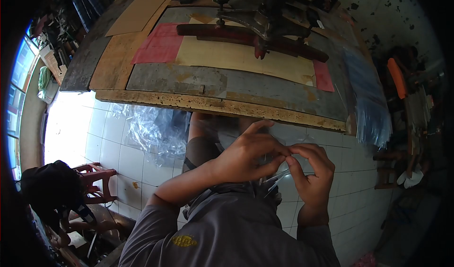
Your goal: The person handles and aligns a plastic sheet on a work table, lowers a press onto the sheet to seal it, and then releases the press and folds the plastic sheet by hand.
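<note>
Beyond the hands, room was bounded by the worn wooden edge (222, 107) of the workbench (165, 81); the near side was closed off by the grey shirt (227, 234), while open space was left to either side above the tiled floor (130, 165). Clear plastic film (278, 176) was seen directly below the meeting point of the two grips, hung down toward the lap. Its upper part was pinched between thumb and forefinger of the left hand (248, 152) and likewise of the right hand (314, 169), the tips touching; the exact contact was partly hidden.
</note>
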Tool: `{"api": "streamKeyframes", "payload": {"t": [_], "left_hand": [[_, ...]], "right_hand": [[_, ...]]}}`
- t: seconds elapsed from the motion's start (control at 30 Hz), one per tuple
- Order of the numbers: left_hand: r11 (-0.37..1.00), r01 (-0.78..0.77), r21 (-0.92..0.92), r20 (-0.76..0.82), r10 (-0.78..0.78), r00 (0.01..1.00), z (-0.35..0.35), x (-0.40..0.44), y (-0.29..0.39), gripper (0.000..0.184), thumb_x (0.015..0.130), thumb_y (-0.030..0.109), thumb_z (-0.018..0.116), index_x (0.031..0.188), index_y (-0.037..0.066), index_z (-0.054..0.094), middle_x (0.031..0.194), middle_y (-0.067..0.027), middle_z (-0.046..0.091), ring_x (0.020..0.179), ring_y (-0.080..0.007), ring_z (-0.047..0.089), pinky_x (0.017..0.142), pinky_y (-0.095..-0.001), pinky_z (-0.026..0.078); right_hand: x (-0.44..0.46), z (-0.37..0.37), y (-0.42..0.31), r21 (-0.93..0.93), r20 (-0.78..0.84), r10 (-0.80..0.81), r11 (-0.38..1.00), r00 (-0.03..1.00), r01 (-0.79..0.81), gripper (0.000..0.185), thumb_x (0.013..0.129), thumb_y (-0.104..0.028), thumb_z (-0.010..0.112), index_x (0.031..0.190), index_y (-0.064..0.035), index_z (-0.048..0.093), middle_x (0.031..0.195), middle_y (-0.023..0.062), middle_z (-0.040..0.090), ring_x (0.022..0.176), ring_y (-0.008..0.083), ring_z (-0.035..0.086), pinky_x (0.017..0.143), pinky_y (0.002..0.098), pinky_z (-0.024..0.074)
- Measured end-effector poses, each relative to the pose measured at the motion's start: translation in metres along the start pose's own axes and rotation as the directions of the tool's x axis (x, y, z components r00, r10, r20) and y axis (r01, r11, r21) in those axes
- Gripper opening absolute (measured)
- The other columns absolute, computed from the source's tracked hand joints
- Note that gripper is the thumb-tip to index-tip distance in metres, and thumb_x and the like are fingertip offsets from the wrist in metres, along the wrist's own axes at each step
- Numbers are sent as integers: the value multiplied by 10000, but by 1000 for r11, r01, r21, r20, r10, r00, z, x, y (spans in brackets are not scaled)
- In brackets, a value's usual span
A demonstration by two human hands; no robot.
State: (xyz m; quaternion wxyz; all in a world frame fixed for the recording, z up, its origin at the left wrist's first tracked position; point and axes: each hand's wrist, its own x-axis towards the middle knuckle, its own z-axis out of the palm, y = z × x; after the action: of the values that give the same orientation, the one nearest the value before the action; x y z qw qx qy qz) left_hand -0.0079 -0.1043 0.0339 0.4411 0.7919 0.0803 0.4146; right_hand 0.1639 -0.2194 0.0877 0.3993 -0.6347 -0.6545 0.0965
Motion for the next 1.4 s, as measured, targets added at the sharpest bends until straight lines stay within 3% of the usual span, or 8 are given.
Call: {"api": "streamKeyframes", "payload": {"t": [0.53, 0.73, 0.83, 0.93, 1.13, 1.23, 1.27, 1.4], "left_hand": [[995, 52, -86, -110, -61, 992, 15, -3, -4, 280, 864, 2, 779, 1055, 22, 575, 923, -56, 746, 951, -222, 759, 1227, -542, 332], [998, 55, 24, -114, -52, 992, 16, -5, -7, 351, 856, 34, 812, 1129, 11, 592, 861, -45, 730, 827, -195, 737, 897, -372, 585], [933, 360, -2, 6, -360, 933, 0, 2, 10, 393, 850, 118, 855, 1169, 44, 637, 781, -16, 700, 785, -180, 718, 669, -290, 550], [924, 308, 225, 35, -323, 946, -13, 8, 7, 348, 826, 213, 887, 1098, 95, 704, 694, 14, 653, 730, -169, 695, 725, -318, 527], [848, 71, 525, -30, -64, 997, -19, 14, 14, 212, 822, 258, 857, 850, 99, 721, 932, -40, 665, 893, -220, 662, 895, -380, 479], [944, 5, 330, -114, 35, 993, -16, 20, 7, 252, 794, 210, 880, 853, 60, 686, 1149, -70, 663, 983, -239, 648, 904, -414, 499], [977, 96, 189, -72, -83, 994, -13, 15, 3, 254, 804, 174, 865, 831, 37, 653, 1238, -97, 644, 1052, -260, 657, 939, -435, 504], [970, 66, 234, 52, -80, 995, -8, 8, -8, 201, 830, 180, 836, 902, 44, 707, 1339, -107, 635, 1134, -288, 657, 977, -448, 512]], "right_hand": [[0, 2, 6, 60, -12, 54, 997, 998, -54, 124, 867, 5, 756, 967, -27, 690, 944, 85, 687, 891, 253, 652, 797, 374, 505], [1, 0, 6, 75, 12, 63, 995, 998, -63, 122, 872, 20, 746, 964, -13, 674, 936, 102, 658, 879, 249, 654, 778, 359, 510], [0, -2, 7, 97, -27, 72, 993, 997, -69, 113, 879, 26, 738, 963, -8, 670, 934, 103, 655, 857, 228, 658, 764, 342, 513], [-1, -10, 8, 87, -62, 64, 995, 996, -58, 104, 887, 23, 733, 965, -2, 669, 934, 100, 655, 841, 210, 662, 758, 329, 515], [3, -12, 9, 55, -118, 96, 994, 988, -90, 103, 895, 3, 731, 983, 4, 678, 932, 99, 658, 844, 207, 666, 767, 322, 519], [7, -8, 7, 35, -132, 73, 997, 989, -69, 125, 898, -3, 732, 1016, 3, 693, 926, 95, 665, 839, 202, 666, 773, 322, 523], [8, -7, 8, 26, -133, 55, 998, 990, -52, 134, 899, -3, 732, 1028, 3, 698, 923, 93, 668, 838, 200, 665, 775, 322, 524], [2, -2, 23, 67, -68, 119, 991, 991, -114, 156, 884, 6, 752, 1032, 1, 701, 919, 86, 688, 828, 186, 663, 778, 318, 524]]}}
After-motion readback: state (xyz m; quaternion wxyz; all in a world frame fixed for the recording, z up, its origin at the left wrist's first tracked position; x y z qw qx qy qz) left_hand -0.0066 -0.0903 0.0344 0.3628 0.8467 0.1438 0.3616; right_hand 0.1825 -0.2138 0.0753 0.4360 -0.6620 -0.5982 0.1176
